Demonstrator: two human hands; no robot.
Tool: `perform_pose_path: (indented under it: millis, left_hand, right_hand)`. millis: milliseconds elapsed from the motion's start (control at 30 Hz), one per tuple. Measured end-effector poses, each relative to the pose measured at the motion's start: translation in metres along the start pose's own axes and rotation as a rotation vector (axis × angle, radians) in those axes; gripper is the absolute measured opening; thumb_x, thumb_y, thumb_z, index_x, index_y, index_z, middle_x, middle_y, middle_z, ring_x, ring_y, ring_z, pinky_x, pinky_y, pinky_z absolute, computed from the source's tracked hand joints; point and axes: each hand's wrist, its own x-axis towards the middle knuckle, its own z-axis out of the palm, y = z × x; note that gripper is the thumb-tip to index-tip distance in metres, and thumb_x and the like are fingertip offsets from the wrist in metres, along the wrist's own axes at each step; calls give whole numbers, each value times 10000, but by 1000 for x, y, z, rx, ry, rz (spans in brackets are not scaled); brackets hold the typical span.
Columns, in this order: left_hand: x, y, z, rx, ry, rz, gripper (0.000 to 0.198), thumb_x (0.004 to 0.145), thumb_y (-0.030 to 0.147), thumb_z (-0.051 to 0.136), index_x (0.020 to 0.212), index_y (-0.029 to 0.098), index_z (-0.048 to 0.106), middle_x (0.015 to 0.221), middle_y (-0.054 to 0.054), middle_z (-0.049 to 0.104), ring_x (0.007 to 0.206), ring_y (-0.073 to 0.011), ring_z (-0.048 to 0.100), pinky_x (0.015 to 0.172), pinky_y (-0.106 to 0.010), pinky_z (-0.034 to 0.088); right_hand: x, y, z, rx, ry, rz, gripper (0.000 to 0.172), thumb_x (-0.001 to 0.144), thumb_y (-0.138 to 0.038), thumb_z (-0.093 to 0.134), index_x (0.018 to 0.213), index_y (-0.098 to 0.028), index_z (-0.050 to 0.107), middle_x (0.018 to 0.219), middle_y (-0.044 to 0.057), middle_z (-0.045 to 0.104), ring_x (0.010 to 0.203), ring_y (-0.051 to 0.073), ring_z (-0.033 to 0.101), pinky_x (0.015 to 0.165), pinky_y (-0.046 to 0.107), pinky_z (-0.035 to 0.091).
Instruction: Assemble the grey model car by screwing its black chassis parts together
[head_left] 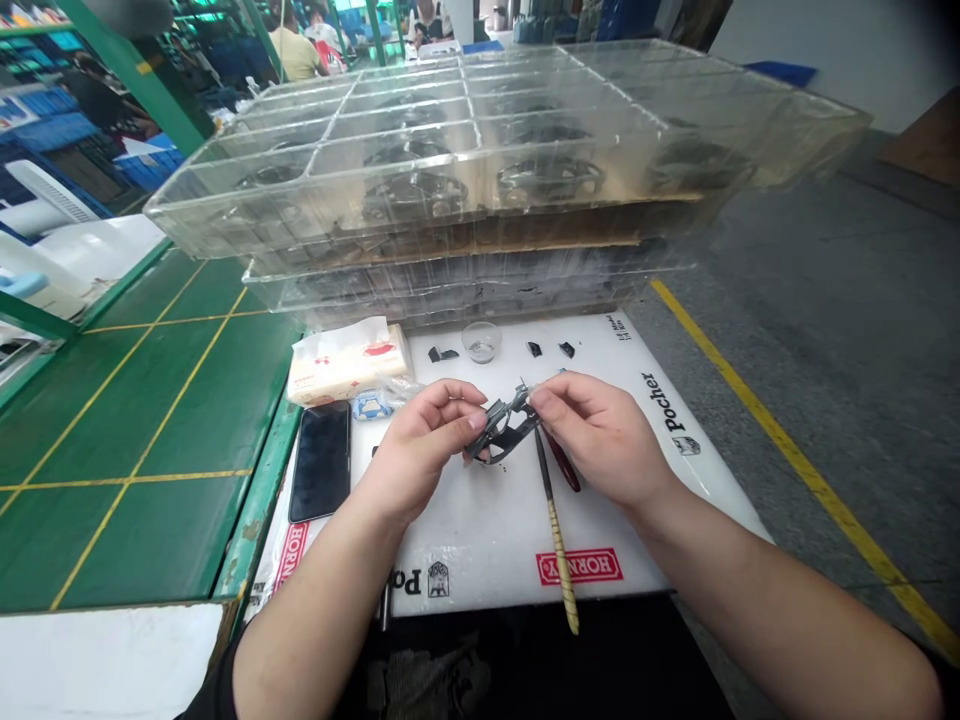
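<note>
Between my two hands is a dark grey model car body part (pixel 512 432), curved and with openings in it, raised over the white work surface. My left hand (pixel 439 425) grips its left end between thumb and fingers. Closed in a pinch, my right hand (pixel 589 420) has hold of its right end. Under the part lie a thin tool with a yellow wrapped handle (pixel 559 555) and a dark red handled tool (pixel 564 464). Beyond my hands are a small clear cup (pixel 481 343) and several small dark pieces, one dark piece (pixel 534 349) among them.
Stacked clear compartment trays (pixel 480 190) with dark car bodies inside rise behind the work surface. At left are a tissue pack (pixel 349 362), a black phone (pixel 321 462) and a blue-and-white packet (pixel 371 405). A green table (pixel 112 420) adjoins on the left. People sit in the background.
</note>
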Motion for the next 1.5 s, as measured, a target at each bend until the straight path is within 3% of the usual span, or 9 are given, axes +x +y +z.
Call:
perform_pose_path:
  millis: [200,567,733,900,1100,1500]
  left_hand:
    - [-1,2,1,-25,10,-22,394,919,409,1043,1143,189,807,862,0,802,711,-149,768,697,-274,548]
    - [1,2,2,-48,37,-43,341,910,374,1034,1096,191,813,842,2,796,678,-145,743,653,-273,548]
    - [1,2,-1,-64,11,-44,383,868,351,1087,1119,178,855,878,-11,809,706,-137,759,678,-260,570]
    - [2,-2,-5,-49,-33,-41,494,769,232,1159,1200,194,922,1007,-31,844,801,-121,762,747,-248,617]
    - [-1,-4,-1,62,-14,26,472,803,244,1152,1223,202,941,1097,-70,899,964,-167,818,918,-298,678]
    - [-1,-2,1,38,18,81,389,847,296,1125,1191,227,957,1089,-82,914,905,-185,817,846,-320,700]
  right_hand:
    - [-2,0,0,5,-11,10,560,1057,-796,839,930,-250,838,667,-7,633,688,206,624,612,340,490]
    - [-1,2,0,22,-41,11,507,1087,-734,830,943,-248,841,659,-17,615,660,200,596,590,339,462]
    - [1,3,-1,-7,-13,-32,499,1084,-717,841,944,-238,858,709,-13,656,661,181,572,637,344,488]
    - [2,2,-2,11,-4,-6,493,1069,-715,858,969,-232,875,799,30,757,710,199,638,658,346,528]
    - [1,3,-2,15,0,44,496,1066,-716,848,981,-228,880,776,33,738,666,195,605,578,330,477]
    - [2,6,-2,55,-35,61,525,1073,-742,836,946,-233,841,703,-22,605,618,164,472,552,318,369]
